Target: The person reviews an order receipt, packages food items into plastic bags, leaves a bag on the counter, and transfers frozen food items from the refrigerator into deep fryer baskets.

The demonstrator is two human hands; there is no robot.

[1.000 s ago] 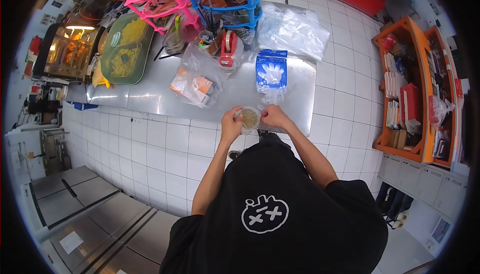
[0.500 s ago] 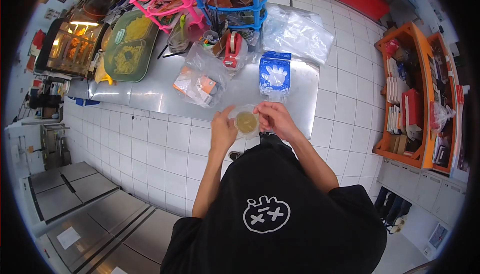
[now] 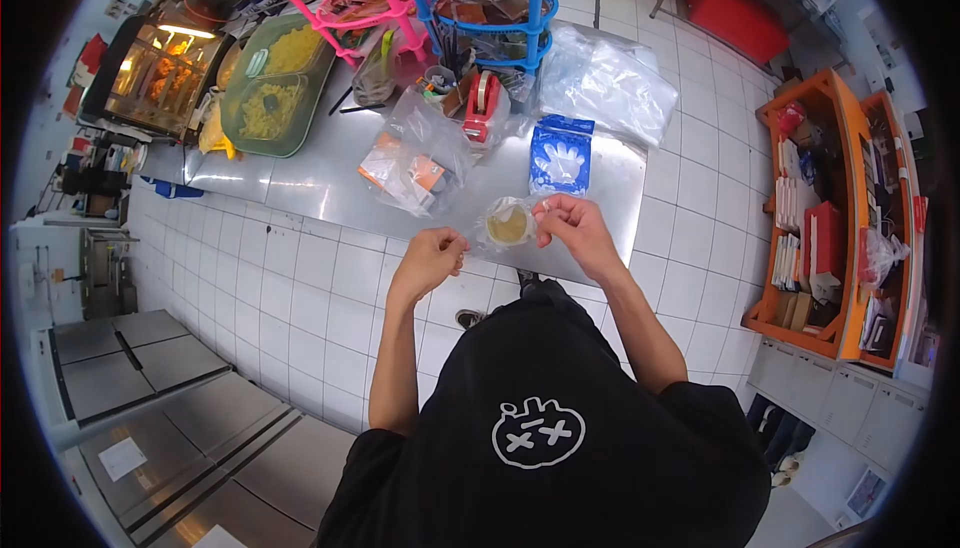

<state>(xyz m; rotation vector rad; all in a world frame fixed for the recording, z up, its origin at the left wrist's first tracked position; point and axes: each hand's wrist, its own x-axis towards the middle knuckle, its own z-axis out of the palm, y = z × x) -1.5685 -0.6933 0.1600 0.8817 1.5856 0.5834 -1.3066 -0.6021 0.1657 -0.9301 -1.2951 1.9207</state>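
A round tub point(image 3: 490, 231) of olive-yellow contents point(image 3: 510, 223) sits amid crinkled clear plastic point(image 3: 478, 232).

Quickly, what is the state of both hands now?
Left hand: fingers curled near the clear plastic; grip cannot be told.
Right hand: closed, seemingly pinching the clear plastic beside the cup.
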